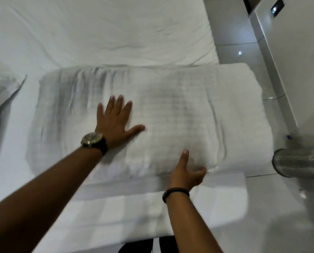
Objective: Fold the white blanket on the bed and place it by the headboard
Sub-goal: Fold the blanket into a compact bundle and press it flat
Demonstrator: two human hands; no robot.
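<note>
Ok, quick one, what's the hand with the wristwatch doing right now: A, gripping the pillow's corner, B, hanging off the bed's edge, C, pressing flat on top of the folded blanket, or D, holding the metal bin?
C: the left hand lies with fingers spread flat on top of the folded white blanket.

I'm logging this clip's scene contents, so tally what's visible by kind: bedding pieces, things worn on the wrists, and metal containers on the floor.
Bedding: 3, the folded white blanket, the bed sheet, the pillow
Wrist wear: 2, the watch, the black band
Metal containers: 1, the metal bin
Total: 6
</note>
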